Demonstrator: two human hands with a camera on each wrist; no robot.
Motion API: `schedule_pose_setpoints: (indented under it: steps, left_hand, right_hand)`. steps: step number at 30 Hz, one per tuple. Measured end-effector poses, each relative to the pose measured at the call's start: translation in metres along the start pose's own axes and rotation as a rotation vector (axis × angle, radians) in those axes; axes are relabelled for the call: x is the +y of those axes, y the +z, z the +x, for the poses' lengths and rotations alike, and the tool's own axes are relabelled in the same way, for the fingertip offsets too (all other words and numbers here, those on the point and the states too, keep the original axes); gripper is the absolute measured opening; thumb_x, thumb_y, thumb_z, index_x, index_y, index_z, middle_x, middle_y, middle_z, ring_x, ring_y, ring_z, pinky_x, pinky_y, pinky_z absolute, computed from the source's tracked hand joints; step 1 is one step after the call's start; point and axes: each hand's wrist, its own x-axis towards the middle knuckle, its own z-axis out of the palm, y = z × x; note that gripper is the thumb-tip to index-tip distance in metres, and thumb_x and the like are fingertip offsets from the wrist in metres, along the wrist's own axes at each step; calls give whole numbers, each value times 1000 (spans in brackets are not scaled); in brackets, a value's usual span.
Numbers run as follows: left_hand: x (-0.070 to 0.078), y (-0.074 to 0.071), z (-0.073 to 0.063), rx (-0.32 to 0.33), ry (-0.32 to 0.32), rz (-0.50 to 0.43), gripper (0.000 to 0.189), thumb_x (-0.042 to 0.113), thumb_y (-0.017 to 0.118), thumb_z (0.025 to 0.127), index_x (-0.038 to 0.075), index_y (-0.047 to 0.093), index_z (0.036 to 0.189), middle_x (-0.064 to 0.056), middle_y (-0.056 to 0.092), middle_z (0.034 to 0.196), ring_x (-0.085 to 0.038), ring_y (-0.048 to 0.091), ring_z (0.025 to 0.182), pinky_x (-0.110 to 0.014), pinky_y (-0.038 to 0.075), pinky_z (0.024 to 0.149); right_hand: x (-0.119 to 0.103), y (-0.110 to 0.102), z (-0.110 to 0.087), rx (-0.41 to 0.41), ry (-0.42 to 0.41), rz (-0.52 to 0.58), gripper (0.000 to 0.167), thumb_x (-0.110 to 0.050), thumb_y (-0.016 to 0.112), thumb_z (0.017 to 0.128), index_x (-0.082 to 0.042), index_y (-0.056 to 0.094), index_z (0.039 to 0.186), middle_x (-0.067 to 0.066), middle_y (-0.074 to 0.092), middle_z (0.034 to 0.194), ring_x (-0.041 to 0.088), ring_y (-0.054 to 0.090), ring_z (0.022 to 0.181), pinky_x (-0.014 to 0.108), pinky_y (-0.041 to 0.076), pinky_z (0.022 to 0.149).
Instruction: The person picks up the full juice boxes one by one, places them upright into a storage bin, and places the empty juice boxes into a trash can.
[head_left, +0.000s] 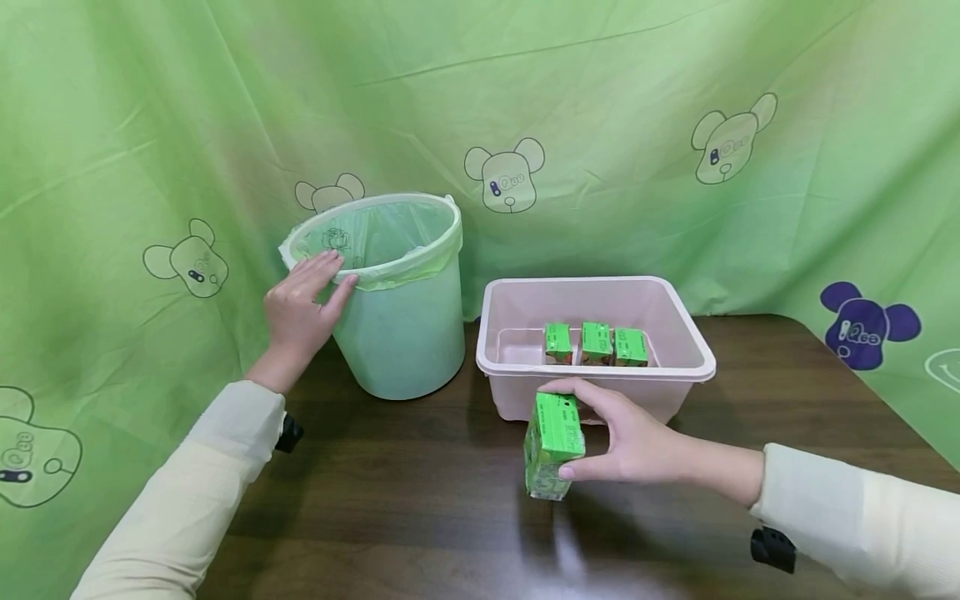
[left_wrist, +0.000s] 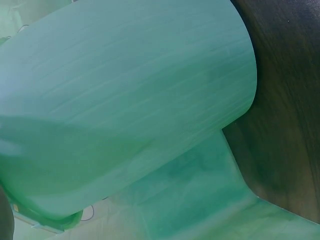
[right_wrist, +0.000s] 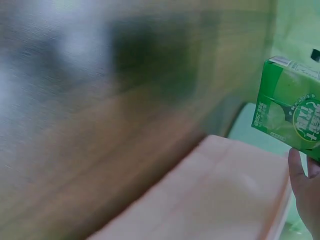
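My right hand (head_left: 637, 433) grips a green drink carton (head_left: 553, 446) between thumb and fingers, above the table in front of a pale pink plastic tub (head_left: 592, 373). In the right wrist view, printed lettering shows on the drink carton (right_wrist: 290, 107), with fingertips at its lower edge. Three smaller-looking green-topped cartons (head_left: 596, 342) stand inside the tub. At the left, my left hand (head_left: 303, 304) touches the near rim of a pale green bin (head_left: 405, 333), its fingers fairly straight. The bin's side (left_wrist: 130, 85) fills much of the left wrist view.
A thin green liner bag (head_left: 420, 267) is folded over the bin's rim. Bin and tub stand side by side on a dark wooden table (head_left: 420, 517). Behind them hangs a green curtain (head_left: 600, 100) printed with bear heads, which also runs along the left and right.
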Motion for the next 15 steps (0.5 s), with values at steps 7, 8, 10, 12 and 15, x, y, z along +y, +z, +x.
schedule_pose_setpoints:
  steps: [7,8,10,12,15]
  left_hand:
    - [1,-1,1,-6,2,4,39,32,63,93,-1,71,111,-17,67,112,-32,66,104,-41,47,99]
    - [1,-1,1,-11,6,10,39,32,63,93,-1,71,112,-17,67,113,-32,66,105,-41,47,99]
    - [1,-1,1,-12,7,10,39,32,63,93,-1,70,112,-17,67,113,-32,66,105,-41,47,99]
    - [1,-1,1,-11,6,11,39,32,63,93,-1,70,112,-17,67,113,-32,66,105,-42,47,99]
    - [0,-1,0,-2,2,6,37,31,64,93,0,71,112,-17,67,112,-32,66,104,-42,47,98]
  right_hand:
    - [-17,-8,21,25,-18,-4,81,-16,86,74,-8,41,141,1,56,121,19,58,109,32,49,95]
    - [-19,-10,24,33,-36,-26,82,-17,87,74,-9,41,141,0,57,121,18,58,109,31,49,95]
    - [-23,-13,32,44,-73,-52,81,-17,87,73,-11,42,141,-1,57,122,18,57,109,30,49,94]
    - [-26,-16,41,55,-95,-68,82,-17,88,73,-12,43,141,-1,57,123,18,57,109,29,48,94]
    - [-31,-20,54,71,-104,-72,81,-15,88,72,-11,43,140,-1,57,123,18,58,107,30,49,92]
